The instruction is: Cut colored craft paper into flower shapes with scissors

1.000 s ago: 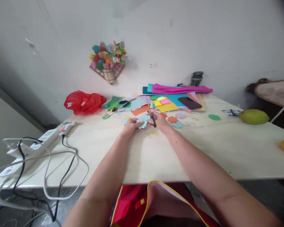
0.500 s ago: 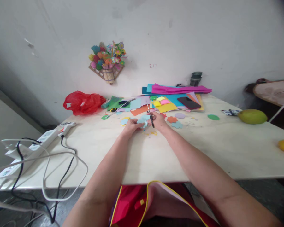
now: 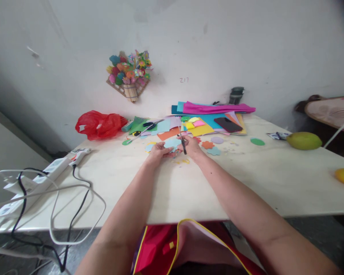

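Between finger and thumb, my left hand (image 3: pixel 158 151) grips a light blue paper piece (image 3: pixel 171 143). Dark-handled scissors (image 3: pixel 182 144) are in my right hand (image 3: pixel 190 146), blades pointing up and away, close to the paper's right side. Small yellow scraps (image 3: pixel 185 161) lie on the table just below my hands. An orange paper flower (image 3: pixel 208 144), a light blue flower (image 3: pixel 213 151) and a lilac oval (image 3: pixel 217 140) rest to the right of my right hand. Whether the blades touch the paper is too small to tell.
Coloured sheets and a phone (image 3: pixel 228 124) lie at the back of the table (image 3: pixel 183 191). A red plastic bag (image 3: pixel 99 125) is back left, a power strip (image 3: pixel 43 183) with cables left. A green-yellow fruit (image 3: pixel 304 140) sits right.
The light blue paper has turned a little in my left hand and shifted slightly left. My right hand and the scissors have barely moved.
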### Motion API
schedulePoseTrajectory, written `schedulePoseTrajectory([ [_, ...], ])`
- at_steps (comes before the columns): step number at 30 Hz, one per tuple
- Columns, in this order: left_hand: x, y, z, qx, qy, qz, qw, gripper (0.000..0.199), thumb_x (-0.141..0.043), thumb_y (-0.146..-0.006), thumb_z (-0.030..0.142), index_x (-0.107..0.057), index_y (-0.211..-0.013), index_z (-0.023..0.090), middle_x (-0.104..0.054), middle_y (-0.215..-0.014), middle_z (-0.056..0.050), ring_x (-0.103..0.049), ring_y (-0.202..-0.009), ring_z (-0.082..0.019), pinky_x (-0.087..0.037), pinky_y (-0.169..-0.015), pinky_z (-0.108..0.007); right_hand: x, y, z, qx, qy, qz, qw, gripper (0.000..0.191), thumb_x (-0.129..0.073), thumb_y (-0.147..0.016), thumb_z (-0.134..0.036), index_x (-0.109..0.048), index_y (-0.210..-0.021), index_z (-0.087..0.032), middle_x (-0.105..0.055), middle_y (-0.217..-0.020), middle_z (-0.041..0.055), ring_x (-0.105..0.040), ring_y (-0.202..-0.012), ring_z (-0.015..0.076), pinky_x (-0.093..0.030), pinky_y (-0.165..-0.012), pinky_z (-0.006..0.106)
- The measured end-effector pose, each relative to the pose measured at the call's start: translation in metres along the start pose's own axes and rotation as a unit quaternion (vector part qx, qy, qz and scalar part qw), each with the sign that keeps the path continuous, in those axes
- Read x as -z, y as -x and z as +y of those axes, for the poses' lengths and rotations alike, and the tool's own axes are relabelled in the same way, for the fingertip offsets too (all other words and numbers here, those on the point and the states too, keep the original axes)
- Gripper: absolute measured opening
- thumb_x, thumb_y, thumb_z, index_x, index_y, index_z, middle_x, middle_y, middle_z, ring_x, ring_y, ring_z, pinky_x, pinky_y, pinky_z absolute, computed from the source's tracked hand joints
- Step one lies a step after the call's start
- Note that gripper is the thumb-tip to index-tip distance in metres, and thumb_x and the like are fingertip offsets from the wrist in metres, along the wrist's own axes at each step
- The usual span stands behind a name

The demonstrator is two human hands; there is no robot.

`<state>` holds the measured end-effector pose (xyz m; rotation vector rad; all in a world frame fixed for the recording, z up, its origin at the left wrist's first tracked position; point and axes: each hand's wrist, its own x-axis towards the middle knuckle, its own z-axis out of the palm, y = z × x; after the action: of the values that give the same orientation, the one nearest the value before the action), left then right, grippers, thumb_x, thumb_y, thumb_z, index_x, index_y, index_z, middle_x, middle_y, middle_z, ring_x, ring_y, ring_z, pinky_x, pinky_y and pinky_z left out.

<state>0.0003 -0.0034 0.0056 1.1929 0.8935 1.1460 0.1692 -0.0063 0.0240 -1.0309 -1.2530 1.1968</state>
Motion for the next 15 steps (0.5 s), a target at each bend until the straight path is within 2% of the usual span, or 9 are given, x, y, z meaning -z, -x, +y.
schedulePoseTrajectory([
  [6,0.0001,0.0003,-0.0004,-0.003,0.003,-0.025,1.000,0.051,-0.091,-0.049,0.028,-0.064,-0.090,0.013,-0.071,-0.072,-0.002,-0.063,-0.052,-0.012,-0.056,-0.061,-0.028,-0.0003,0.0008,-0.0003,-0.001,-0.002,0.000,1.000,0.042,-0.064,-0.053,-0.006,-0.065,-0.094,-0.017,-0.055,-0.050,-0.0079,-0.057,-0.045,0.0129,-0.044,-0.047,0.022],
  [15,-0.0041,0.0065,0.0029,0.010,0.041,-0.066,0.997,0.054,-0.091,-0.049,0.021,-0.062,-0.095,0.013,-0.071,-0.078,-0.004,-0.066,-0.059,-0.014,-0.057,-0.065,-0.027,-0.0001,0.0009,0.0000,0.002,0.002,0.005,1.000,0.040,-0.065,-0.054,-0.007,-0.065,-0.092,-0.018,-0.055,-0.050,-0.0075,-0.056,-0.045,0.0119,-0.044,-0.046,0.021],
])
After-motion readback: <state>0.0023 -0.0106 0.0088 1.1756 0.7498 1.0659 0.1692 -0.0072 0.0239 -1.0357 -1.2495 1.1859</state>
